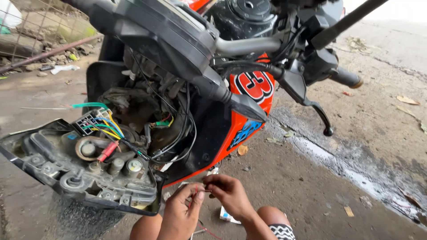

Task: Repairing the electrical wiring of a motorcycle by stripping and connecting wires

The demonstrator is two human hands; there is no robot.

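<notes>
Outdoor roadside repair spot, not an enclosed workshop. Shown by: bare concrete ground point(338, 195) with wet streak and dead leaves; rubble and wire fence point(40, 22) behind; motorcycle point(249, 89) with headlight housing point(75, 164) pulled off, coloured wiring point(104, 122) exposed.

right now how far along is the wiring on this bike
Done: the headlight housing is pulled off the motorcycle, its coloured wires exposed. In hand: left hand and right hand pinch a thin red wire. Left: housing not yet refitted.

Wet concrete ground point(311, 195); dry leaves point(408, 100) scattered on it; a white scrap point(63, 69) lies near the rubble.
</notes>
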